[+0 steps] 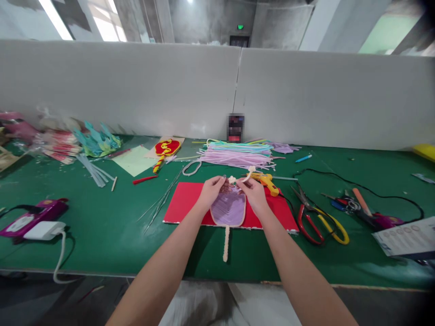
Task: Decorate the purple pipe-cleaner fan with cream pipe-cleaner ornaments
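A purple fan-shaped piece point(228, 208) with a cream edge and a cream handle lies on a red board point(185, 199). Above its top edge, my left hand point(214, 188) has its fingers pinched beside a small cream flower point(232, 179); the exact grip is partly hidden. Close by on the right, my right hand point(252, 190) is closed on a cream pipe cleaner point(249, 174) that curves up to another flower-like end. A yellow glue gun point(268, 183) rests just beyond my right hand.
Pink and blue pipe cleaners point(234, 157) are heaped behind the board, before a phone point(235, 128) leaning on the partition. Red-and-yellow pliers point(311, 217) and a black cable lie right. A red fan point(166, 148), thin wires point(163, 199) and a purple power strip point(37, 217) lie left.
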